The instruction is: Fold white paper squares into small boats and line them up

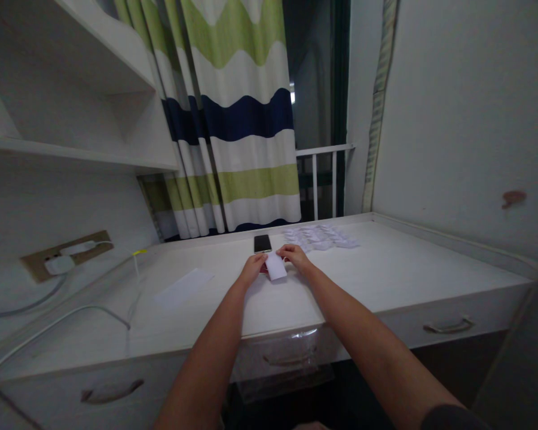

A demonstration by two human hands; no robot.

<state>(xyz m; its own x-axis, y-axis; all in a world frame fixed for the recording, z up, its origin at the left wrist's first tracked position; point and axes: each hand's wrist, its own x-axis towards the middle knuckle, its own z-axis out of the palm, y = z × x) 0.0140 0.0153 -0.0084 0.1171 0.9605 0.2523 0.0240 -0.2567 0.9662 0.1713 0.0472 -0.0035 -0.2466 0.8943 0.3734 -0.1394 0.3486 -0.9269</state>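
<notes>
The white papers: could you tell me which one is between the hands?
The small slip between the left hand and right hand; the long sheet and the heap lie apart.

A red item (262, 270) is mostly hidden by the left hand (251, 269)

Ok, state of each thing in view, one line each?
left hand, holding the slip's left side
right hand, holding the slip's right side
white paper slip, held between both hands
smartphone, lying flat, dark
paper pieces, spread in a loose cluster
white sheet, lying flat
striped curtain, hanging drawn
charger, plugged into wall socket
right drawer, shut
</notes>
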